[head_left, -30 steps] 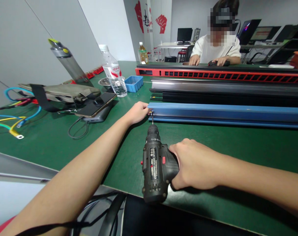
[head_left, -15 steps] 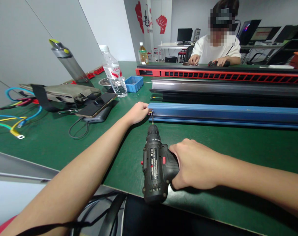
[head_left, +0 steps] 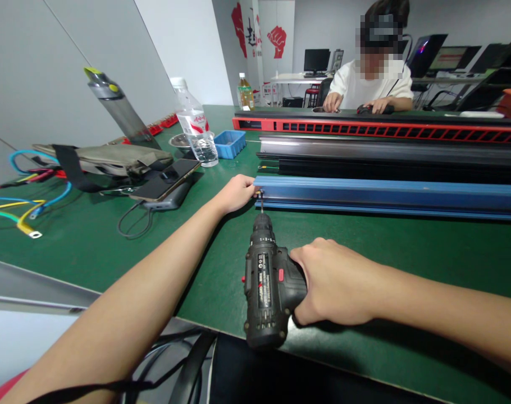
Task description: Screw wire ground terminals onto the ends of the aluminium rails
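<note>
My right hand [head_left: 331,283] is wrapped round the handle of a black cordless drill [head_left: 264,286], which points away from me across the table. From its chuck a thin bit reaches the near side of a long blue metal rail [head_left: 365,196], close to the left end. My left hand [head_left: 237,194] is closed at that same end, its fingertips partly hidden behind the rail. A small brass-coloured piece shows beside the fingers and the bit tip, too small to name.
Behind the blue rail lie a dark metal rail [head_left: 343,148] and a red slotted strip [head_left: 365,129]. Leftward stand a water bottle [head_left: 196,132], a blue bin [head_left: 231,145], a phone [head_left: 167,179], a bag [head_left: 104,160] and loose cables [head_left: 28,210]. Opposite sits another person [head_left: 369,90].
</note>
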`<state>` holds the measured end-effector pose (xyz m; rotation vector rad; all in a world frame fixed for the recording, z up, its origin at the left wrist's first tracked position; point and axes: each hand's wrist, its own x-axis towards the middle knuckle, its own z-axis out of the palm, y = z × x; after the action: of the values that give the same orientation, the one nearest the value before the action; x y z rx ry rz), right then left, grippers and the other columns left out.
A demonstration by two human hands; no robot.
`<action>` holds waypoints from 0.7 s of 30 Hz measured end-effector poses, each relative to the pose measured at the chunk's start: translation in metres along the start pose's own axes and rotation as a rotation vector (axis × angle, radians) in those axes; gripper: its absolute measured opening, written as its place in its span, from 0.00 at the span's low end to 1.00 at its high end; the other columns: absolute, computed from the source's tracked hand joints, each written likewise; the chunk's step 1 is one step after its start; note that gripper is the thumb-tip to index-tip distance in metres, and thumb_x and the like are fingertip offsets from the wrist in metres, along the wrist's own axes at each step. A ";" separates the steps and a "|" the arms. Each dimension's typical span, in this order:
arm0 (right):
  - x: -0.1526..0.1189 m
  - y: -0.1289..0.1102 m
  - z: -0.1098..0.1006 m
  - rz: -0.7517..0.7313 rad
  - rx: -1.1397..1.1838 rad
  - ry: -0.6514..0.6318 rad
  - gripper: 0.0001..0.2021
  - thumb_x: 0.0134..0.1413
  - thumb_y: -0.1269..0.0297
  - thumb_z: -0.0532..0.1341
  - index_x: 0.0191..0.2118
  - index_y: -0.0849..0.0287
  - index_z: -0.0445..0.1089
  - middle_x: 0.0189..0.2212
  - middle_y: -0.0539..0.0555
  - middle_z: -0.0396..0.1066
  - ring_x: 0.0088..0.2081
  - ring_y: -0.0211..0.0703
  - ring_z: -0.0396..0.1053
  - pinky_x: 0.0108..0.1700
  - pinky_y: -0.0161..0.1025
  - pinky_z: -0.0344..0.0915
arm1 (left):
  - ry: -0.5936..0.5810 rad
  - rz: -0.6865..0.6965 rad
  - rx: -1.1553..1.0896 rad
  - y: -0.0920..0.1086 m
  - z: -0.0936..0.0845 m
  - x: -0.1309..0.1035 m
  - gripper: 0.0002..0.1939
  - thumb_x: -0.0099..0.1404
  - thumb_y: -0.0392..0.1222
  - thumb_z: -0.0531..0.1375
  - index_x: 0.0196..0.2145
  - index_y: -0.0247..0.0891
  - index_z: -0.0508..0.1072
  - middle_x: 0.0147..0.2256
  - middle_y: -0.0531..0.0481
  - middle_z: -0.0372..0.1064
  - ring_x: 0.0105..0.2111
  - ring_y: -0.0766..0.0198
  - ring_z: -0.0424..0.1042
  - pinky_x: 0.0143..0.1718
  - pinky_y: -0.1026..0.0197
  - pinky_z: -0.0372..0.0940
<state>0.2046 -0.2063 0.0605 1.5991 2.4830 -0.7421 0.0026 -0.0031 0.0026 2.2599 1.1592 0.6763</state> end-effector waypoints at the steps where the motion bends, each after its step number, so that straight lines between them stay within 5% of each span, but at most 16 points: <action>1: 0.000 0.000 0.000 -0.003 0.003 0.003 0.16 0.37 0.52 0.69 0.32 0.57 0.75 0.25 0.53 0.75 0.23 0.43 0.67 0.23 0.37 0.54 | -0.001 -0.001 0.001 0.000 0.000 0.000 0.15 0.60 0.43 0.53 0.18 0.37 0.61 0.19 0.55 0.58 0.24 0.68 0.57 0.29 0.65 0.53; 21: 0.001 0.000 0.000 -0.013 0.010 0.012 0.15 0.37 0.53 0.68 0.30 0.57 0.74 0.23 0.53 0.73 0.21 0.42 0.64 0.23 0.37 0.53 | -0.014 0.019 0.032 -0.001 -0.001 0.000 0.12 0.57 0.42 0.51 0.18 0.37 0.62 0.21 0.54 0.59 0.26 0.66 0.58 0.30 0.65 0.54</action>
<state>0.2047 -0.2057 0.0601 1.5976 2.5041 -0.7501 0.0013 -0.0027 0.0027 2.3010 1.1511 0.6522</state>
